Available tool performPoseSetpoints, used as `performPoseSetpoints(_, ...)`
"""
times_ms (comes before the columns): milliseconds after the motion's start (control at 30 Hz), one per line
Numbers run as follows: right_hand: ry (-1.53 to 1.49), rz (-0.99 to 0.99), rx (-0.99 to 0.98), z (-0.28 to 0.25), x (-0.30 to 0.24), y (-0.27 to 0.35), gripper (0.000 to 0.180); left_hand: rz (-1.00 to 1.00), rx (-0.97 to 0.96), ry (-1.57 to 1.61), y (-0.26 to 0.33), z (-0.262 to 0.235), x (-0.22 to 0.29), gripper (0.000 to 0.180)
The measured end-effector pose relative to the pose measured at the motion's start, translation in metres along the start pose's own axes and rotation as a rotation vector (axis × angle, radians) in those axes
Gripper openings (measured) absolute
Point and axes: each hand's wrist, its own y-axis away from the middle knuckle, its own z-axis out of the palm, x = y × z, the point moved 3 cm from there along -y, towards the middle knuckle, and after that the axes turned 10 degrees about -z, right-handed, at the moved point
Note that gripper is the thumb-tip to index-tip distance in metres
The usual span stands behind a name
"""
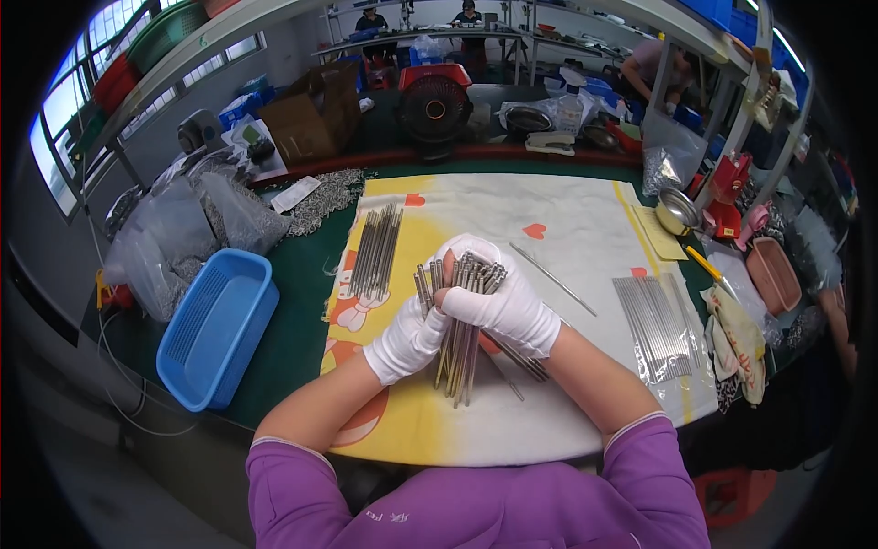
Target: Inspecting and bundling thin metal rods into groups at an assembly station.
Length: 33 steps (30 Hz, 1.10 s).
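Observation:
Both my hands wear white gloves with some bare fingertips. They are closed around a bundle of thin metal rods [459, 352] above the middle of the cloth. My left hand [407, 337] wraps the bundle from the left, and my right hand [508, 306] wraps it from the right. The rod tops cluster by my thumbs; the lower ends fan toward me. A loose rod [552, 278] lies slantwise beyond my right hand. Under that hand more rods [526, 362] lie partly hidden. To the left is a row of rods [375, 252]; to the right, another row [653, 328] lies on clear plastic.
The patterned cloth [576, 430] covers the green table. A blue basket [218, 329] stands left, near bags of metal parts [240, 209]. At the right are a metal bowl [677, 211], a yellow knife [712, 267] and a pink basket [774, 276]. A fan [434, 112] stands behind.

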Motion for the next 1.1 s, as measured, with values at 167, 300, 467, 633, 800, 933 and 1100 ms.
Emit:
performPoseSetpoints(167,-0.033,0.048,0.120,0.009,-0.009,-0.001,0.022,-0.078,-0.044,0.032,0.000,-0.001,-0.008,0.050)
performPoseSetpoints(300,-0.003,0.085,0.043,0.003,-0.005,-0.001,0.021,-0.012,-0.027,0.020,-0.002,0.002,-0.002,0.049)
performPoseSetpoints(467,0.010,-0.011,0.014,-0.001,0.001,-0.002,0.018,-0.015,-0.012,0.026,-0.001,0.004,-0.002,0.048)
performPoseSetpoints(633,-0.041,0.023,0.010,0.002,0.001,0.001,0.024,-0.034,-0.016,0.095,0.000,0.004,-0.011,0.052)
performPoseSetpoints(800,-0.050,0.140,-0.015,0.006,-0.005,0.001,0.043,0.053,0.005,0.145,-0.003,0.007,-0.002,0.045)
performPoseSetpoints(933,-0.087,0.100,-0.117,0.002,-0.014,0.001,0.056,0.259,0.016,-0.518,-0.017,0.011,0.016,0.031)
performPoseSetpoints(1100,-0.069,0.180,-0.164,0.006,-0.019,0.002,0.048,-0.012,-0.140,-0.243,-0.011,0.009,0.033,0.043)
